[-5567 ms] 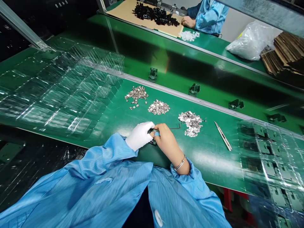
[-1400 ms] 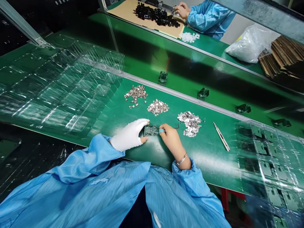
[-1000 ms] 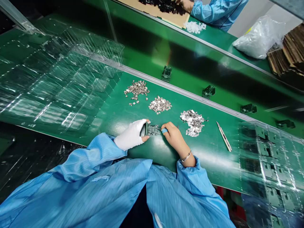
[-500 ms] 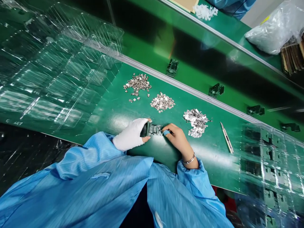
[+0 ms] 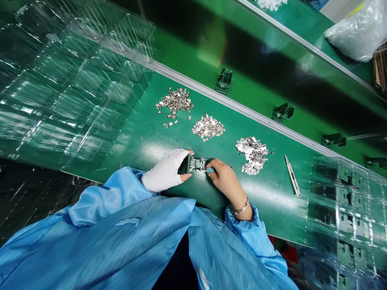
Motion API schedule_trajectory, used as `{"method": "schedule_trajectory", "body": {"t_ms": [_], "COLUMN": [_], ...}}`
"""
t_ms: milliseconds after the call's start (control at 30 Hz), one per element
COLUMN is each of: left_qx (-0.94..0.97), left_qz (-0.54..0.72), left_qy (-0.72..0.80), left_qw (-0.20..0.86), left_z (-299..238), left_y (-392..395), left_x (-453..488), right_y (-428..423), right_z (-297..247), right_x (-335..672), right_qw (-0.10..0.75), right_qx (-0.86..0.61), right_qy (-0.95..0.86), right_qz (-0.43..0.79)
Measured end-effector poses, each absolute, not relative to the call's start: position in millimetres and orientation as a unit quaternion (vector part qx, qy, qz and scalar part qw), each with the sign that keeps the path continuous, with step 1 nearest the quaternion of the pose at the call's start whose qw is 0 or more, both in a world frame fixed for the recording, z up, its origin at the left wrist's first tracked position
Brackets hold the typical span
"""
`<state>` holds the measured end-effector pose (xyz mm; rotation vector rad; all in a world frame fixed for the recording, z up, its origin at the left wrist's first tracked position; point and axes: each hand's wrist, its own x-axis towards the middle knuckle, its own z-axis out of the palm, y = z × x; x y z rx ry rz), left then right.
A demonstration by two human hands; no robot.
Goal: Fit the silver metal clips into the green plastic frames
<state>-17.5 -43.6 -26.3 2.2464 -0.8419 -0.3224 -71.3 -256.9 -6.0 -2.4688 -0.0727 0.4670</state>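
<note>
My left hand (image 5: pixel 167 170), in a white fingerless glove, grips a dark green plastic housing (image 5: pixel 198 164) with slotted metal-looking parts at its right end. The thumb and fingers hold it from both sides. My right hand (image 5: pixel 223 176) is closed at the housing's right end, with a blue covering on one fingertip; whatever its fingers pinch is hidden. Behind the hands lie a pile of small silvery metal pieces (image 5: pixel 208 127) and another heap of small metal parts (image 5: pixel 175 102). Right of my right hand is a pile of flat metal strips (image 5: pixel 252 154).
A utility knife (image 5: pixel 292 175) lies to the right. Clear plastic trays (image 5: pixel 69 92) cover the left side; another tray (image 5: pixel 352 209) with dark green parts stands at the right. Beyond a metal rail (image 5: pixel 193 83), several dark green housings (image 5: pixel 224 80) sit on a green strip.
The view has shifted slightly, so the far items sit a little further right. Both hands stay on the housing, with the right hand's fingers turned slightly.
</note>
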Motion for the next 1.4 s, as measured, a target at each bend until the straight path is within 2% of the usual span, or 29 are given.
{"method": "schedule_trajectory", "body": {"t_ms": [133, 233, 300, 433, 600, 667, 833, 933, 1033, 1133, 1267, 1400], "left_qx": [0.869, 0.868, 0.863, 0.83, 0.802, 0.8, 0.848, 0.857, 0.859, 0.855, 0.854, 0.858], "left_qz": [-0.117, -0.118, -0.115, -0.079, -0.015, -0.001, 0.002, -0.024, -0.023, -0.02, -0.02, -0.029], "left_qy": [-0.326, -0.32, -0.316, -0.332, -0.387, -0.409, -0.384, -0.391, -0.4, -0.41, -0.417, -0.413], "left_qw": [0.353, 0.36, 0.378, 0.442, 0.455, 0.44, 0.365, 0.335, 0.318, 0.316, 0.311, 0.303], "left_z": [-26.0, -25.2, -25.4, -27.6, -29.6, -29.8, -31.1, -31.9, -30.6, -28.4, -27.7, -26.8], "left_y": [-43.2, -42.1, -41.3, -41.1, -39.5, -38.6, -44.2, -48.5, -49.6, -49.3, -50.3, -49.8], "left_x": [-18.3, -19.2, -20.0, -22.2, -25.4, -25.8, -24.7, -23.7, -23.2, -23.3, -24.0, -24.8], "right_y": [-258.4, -264.6, -267.3, -262.5, -251.9, -248.2, -238.7, -251.8, -290.6, -333.9, -354.9, -349.8], "right_z": [-7.1, -14.0, -19.9, -24.9, -12.1, -6.1, -2.8, -3.3, -2.7, -4.5, -12.4, -19.9], "right_x": [-72.7, -72.5, -70.2, -64.2, -67.8, -73.6, -88.9, -95.0, -99.9, -103.1, -101.8, -99.5], "right_qw": [0.304, 0.354, 0.386, 0.395, 0.508, 0.478, 0.289, 0.279, 0.282, 0.201, 0.129, 0.122], "right_qx": [-0.937, -0.922, -0.918, -0.918, -0.86, -0.875, -0.935, -0.93, -0.953, -0.971, -0.981, -0.98], "right_qy": [-0.019, -0.034, -0.029, -0.02, -0.032, -0.052, -0.2, -0.236, -0.086, 0.115, 0.146, 0.155], "right_qz": [0.173, 0.151, 0.091, -0.037, -0.031, -0.056, -0.055, -0.044, -0.066, -0.051, -0.001, -0.02]}}
